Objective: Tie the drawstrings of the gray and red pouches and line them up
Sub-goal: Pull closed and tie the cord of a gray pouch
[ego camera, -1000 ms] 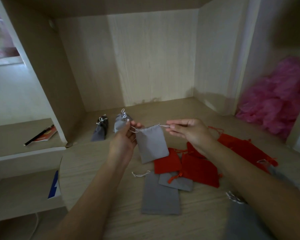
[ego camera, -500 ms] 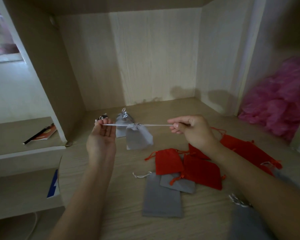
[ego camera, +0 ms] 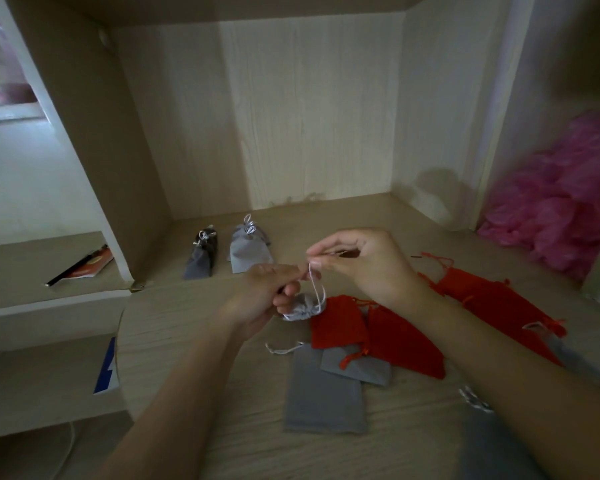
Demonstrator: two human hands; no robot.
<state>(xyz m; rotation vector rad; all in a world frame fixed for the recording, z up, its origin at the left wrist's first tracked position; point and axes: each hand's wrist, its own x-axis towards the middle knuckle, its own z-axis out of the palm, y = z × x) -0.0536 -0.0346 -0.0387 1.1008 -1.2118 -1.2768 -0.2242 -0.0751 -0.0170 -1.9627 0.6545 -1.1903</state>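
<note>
A small gray pouch (ego camera: 303, 307) with its mouth cinched hangs just above the desk, in front of the red ones. My left hand (ego camera: 262, 296) grips it, fingers curled over its top. My right hand (ego camera: 359, 263) pinches its white drawstring (ego camera: 315, 285), which loops down to the pouch. At the back stand two tied pouches side by side, a dark gray one (ego camera: 201, 256) and a lighter gray one (ego camera: 248, 249). Flat gray pouches (ego camera: 323, 396) and red pouches (ego camera: 404, 341) lie in a loose pile under my right forearm.
The wooden desk (ego camera: 194, 344) sits in a light wood alcove with walls at back and left. A pink fluffy heap (ego camera: 561, 202) fills the right side. On the lower left shelf lie a pen with a red booklet (ego camera: 84, 266). A blue-white card (ego camera: 107, 368) sticks out at the desk's left edge.
The hands, spread wide with the string pulled taut between them, have come together. The cinched pouch dropped lower toward the red ones, and the string now loops slack.
</note>
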